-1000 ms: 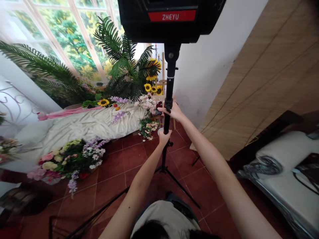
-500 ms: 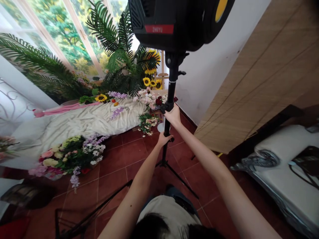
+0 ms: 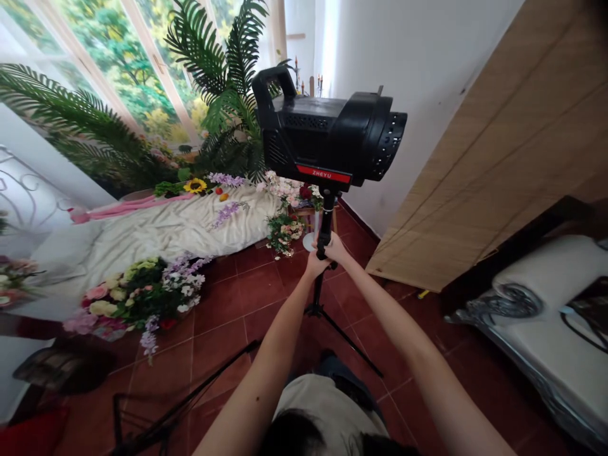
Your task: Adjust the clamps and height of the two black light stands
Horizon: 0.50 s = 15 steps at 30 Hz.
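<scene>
A black studio light (image 3: pixel 327 136) with a red ZHEYU label sits on top of a black light stand (image 3: pixel 316 292) straight ahead of me. My right hand (image 3: pixel 336 248) is wrapped round the stand's pole, at a collar below the light. Just under it, my left hand (image 3: pixel 317 263) grips the same pole, and the two hands nearly touch. Both hands are closed; the fingers behind the pole are partly hidden. The stand's legs spread on the red tiled floor (image 3: pixel 223 294).
A low bed with a cream cloth (image 3: pixel 175 225) and a flower arrangement (image 3: pixel 137 291) lies to the left. Palm leaves (image 3: pixel 204 57) stand by the window. A wooden panel (image 3: pixel 456 158) and a white sofa (image 3: pixel 546 278) are on the right. Another black stand (image 3: pixel 190 392) reaches across the lower left.
The studio light has come down along with the upper pole, so its whole body now shows. My right hand has moved down with it, close to my left hand, which stays on the lower pole.
</scene>
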Each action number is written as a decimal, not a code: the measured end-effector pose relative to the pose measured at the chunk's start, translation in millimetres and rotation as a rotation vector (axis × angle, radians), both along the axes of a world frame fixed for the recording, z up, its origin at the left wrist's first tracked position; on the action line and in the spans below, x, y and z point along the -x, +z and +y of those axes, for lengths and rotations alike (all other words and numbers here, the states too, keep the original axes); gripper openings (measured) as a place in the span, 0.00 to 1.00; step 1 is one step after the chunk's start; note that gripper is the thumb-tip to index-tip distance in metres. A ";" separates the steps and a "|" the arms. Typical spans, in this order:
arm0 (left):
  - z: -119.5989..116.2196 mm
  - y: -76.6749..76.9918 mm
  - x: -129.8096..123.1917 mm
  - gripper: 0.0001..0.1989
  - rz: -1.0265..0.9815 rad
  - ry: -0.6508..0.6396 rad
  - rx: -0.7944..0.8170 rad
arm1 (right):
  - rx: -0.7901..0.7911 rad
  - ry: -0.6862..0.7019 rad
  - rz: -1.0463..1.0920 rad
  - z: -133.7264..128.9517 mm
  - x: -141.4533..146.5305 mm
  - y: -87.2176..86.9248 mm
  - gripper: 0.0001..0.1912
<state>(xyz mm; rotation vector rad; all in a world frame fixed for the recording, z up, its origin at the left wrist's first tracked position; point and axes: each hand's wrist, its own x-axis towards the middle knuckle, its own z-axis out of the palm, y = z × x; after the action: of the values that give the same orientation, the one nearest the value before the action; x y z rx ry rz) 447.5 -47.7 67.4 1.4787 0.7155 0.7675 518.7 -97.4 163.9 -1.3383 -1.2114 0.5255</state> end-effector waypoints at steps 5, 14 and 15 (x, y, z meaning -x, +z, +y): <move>2.4 -6.3 -1.3 0.12 0.033 -0.012 -0.061 | 0.049 0.102 -0.027 -3.8 -2.7 5.1 0.14; -7.6 18.4 7.3 0.09 -0.004 -0.015 0.019 | -0.007 -0.079 0.006 0.0 6.6 -4.4 0.17; -9.2 22.1 8.3 0.09 -0.011 -0.011 0.052 | -0.010 -0.090 0.007 0.9 7.1 -4.8 0.17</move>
<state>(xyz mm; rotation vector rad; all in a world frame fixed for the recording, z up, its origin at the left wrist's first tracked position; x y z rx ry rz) 439.2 -56.9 89.5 1.4289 0.7140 0.7431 511.6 -96.4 159.1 -1.3743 -1.1406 0.4588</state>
